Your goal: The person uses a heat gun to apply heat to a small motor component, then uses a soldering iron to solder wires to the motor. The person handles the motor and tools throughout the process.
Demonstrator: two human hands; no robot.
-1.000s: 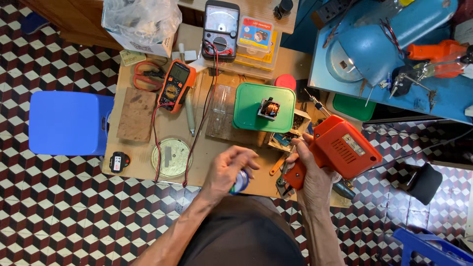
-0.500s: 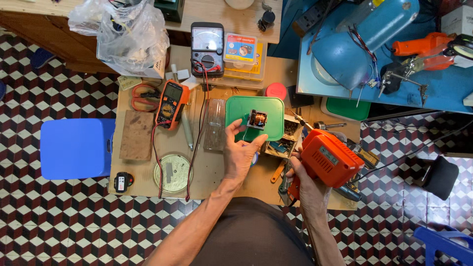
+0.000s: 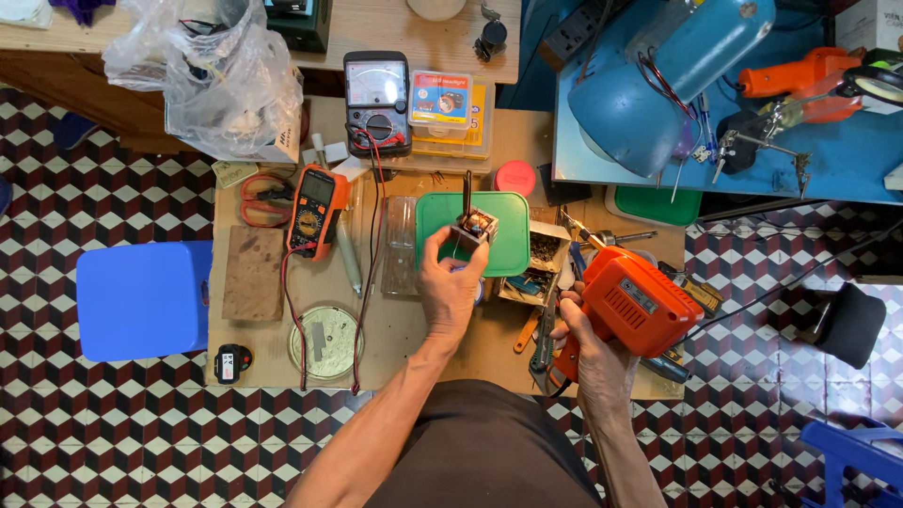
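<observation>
My left hand (image 3: pixel 450 282) is raised over the wooden table (image 3: pixel 433 334) and pinches a small brown electronic part (image 3: pixel 473 226) with a dark rod sticking up from it. The part hangs just above a green lid (image 3: pixel 503 245). My right hand (image 3: pixel 585 343) grips the handle of an orange soldering gun (image 3: pixel 635 301) at the table's right side, its tip pointing up and left toward the green lid.
An orange multimeter (image 3: pixel 315 212) with red and black leads lies at the left. Behind it stands an analog meter (image 3: pixel 377 99). A round clear dish (image 3: pixel 325 341), a brown block (image 3: pixel 254 273), red-handled scissors (image 3: pixel 259 199) and a blue stool (image 3: pixel 143 299) are at the left.
My left hand moved from the table's front edge up to the green lid and lifted the small brown part. The orange soldering gun stayed in my right hand.
</observation>
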